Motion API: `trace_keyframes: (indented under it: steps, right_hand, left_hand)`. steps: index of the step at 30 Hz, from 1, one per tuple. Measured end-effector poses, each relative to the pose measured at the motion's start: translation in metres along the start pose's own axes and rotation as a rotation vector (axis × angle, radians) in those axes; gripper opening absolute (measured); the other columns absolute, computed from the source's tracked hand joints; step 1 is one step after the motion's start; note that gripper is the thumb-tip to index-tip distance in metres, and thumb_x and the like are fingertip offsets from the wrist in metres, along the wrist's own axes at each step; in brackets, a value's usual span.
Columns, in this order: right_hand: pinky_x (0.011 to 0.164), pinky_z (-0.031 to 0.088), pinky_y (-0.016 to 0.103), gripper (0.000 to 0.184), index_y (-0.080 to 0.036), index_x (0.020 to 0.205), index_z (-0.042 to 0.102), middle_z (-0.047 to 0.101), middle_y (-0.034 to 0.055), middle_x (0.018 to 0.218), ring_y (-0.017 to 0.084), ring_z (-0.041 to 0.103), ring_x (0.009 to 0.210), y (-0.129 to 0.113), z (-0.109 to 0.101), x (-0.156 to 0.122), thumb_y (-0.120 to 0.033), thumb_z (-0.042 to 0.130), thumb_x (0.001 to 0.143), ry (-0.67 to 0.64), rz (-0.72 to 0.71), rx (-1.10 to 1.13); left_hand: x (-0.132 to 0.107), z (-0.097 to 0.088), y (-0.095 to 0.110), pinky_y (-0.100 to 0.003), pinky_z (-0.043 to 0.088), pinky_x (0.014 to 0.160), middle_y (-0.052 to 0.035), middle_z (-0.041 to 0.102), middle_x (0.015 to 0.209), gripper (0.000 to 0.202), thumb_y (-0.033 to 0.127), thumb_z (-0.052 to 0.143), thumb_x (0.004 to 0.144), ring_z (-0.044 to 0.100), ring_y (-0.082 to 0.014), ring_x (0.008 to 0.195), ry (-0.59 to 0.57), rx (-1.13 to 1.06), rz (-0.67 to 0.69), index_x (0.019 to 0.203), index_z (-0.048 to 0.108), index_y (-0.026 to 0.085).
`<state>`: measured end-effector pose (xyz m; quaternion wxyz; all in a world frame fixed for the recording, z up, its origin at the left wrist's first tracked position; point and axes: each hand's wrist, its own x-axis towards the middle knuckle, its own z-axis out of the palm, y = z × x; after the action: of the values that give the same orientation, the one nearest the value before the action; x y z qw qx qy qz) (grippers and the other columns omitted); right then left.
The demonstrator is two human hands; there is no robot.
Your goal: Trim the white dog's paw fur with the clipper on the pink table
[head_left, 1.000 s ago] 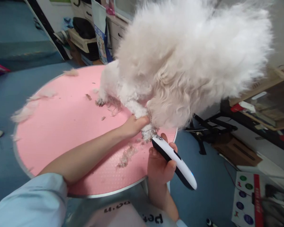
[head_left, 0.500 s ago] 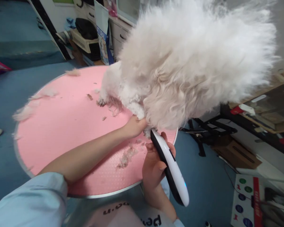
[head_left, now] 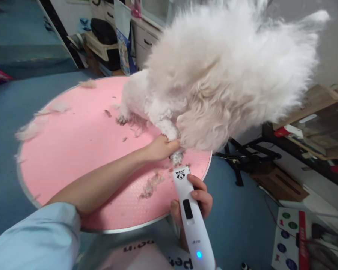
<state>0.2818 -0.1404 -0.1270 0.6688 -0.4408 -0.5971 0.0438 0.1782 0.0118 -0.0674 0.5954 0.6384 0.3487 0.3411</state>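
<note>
Blue floor (head_left: 5, 112) lies open left of your round pink table (head_left: 73, 150), fur clippings (head_left: 30, 129) strewn near its left rim. Your left hand (head_left: 159, 148) is clenched round the dog's paw (head_left: 177, 157) by the near-right rim; your right hand (head_left: 195, 198) grasps the clipper (head_left: 190, 213), head just short of that paw. Cluttered shelving (head_left: 312, 127) crowds the right.

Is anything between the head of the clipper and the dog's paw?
Nothing visible. The clipper in the right hand points at the paw, held by the left hand; only an open gap above the pink table separates them.
</note>
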Motion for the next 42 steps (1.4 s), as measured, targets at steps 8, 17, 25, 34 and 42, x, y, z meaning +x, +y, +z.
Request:
trace_keyframes:
  steps: [8, 17, 25, 34, 42]
  right_hand:
    - [0.088, 0.054, 0.046, 0.043, -0.026, 0.115, 0.044, 0.059, 0.0107, 0.124, 0.026, 0.060, 0.115, -0.002, 0.004, -0.001, -0.026, 0.069, 0.080, -0.014, 0.134, 0.033]
    - [0.083, 0.057, 0.038, 0.057, -0.023, 0.118, 0.046, 0.060, 0.0093, 0.125, 0.023, 0.062, 0.112, 0.009, 0.009, -0.006, -0.012, 0.074, 0.069, 0.038, -0.064, -0.078]
    - [0.078, 0.060, 0.040, 0.059, -0.026, 0.120, 0.047, 0.055, 0.0115, 0.136, 0.027, 0.062, 0.116, 0.015, 0.010, -0.006, -0.017, 0.076, 0.070, 0.008, -0.096, -0.097]
    - [0.083, 0.057, 0.040, 0.059, -0.024, 0.122, 0.050, 0.058, 0.0094, 0.132, 0.024, 0.061, 0.115, 0.009, 0.008, -0.009, -0.014, 0.074, 0.070, 0.077, -0.053, -0.095]
    - [0.088, 0.056, 0.044, 0.057, -0.023, 0.124, 0.047, 0.058, 0.0112, 0.134, 0.025, 0.058, 0.122, 0.010, 0.013, -0.001, -0.013, 0.071, 0.073, 0.042, -0.038, 0.006]
  left_hand:
    - [0.001, 0.006, -0.006, -0.024, 0.044, 0.054, -0.0003, 0.056, 0.059, 0.024, 0.039, 0.054, 0.077, 0.053, -0.0119, 0.057, -0.033, -0.123, 0.009, 0.065, 0.052, 0.017]
    - [-0.004, 0.017, -0.002, -0.023, 0.035, 0.056, 0.0053, 0.041, 0.058, 0.023, 0.032, 0.050, 0.082, 0.040, -0.0082, 0.056, 0.131, -0.116, 0.022, 0.065, 0.041, 0.019]
    - [-0.006, 0.021, -0.001, -0.024, 0.034, 0.055, 0.0055, 0.040, 0.057, 0.025, 0.033, 0.049, 0.082, 0.040, -0.0084, 0.055, 0.127, -0.129, -0.039, 0.064, 0.040, 0.019]
    - [-0.006, 0.022, 0.005, -0.026, 0.037, 0.053, 0.0028, 0.044, 0.054, 0.030, 0.037, 0.051, 0.082, 0.044, -0.0103, 0.054, 0.104, -0.167, -0.063, 0.059, 0.042, 0.020]
    - [-0.004, 0.019, 0.000, -0.025, 0.040, 0.054, 0.0017, 0.049, 0.054, 0.031, 0.039, 0.053, 0.083, 0.047, -0.0104, 0.054, 0.053, -0.176, -0.041, 0.060, 0.048, 0.018]
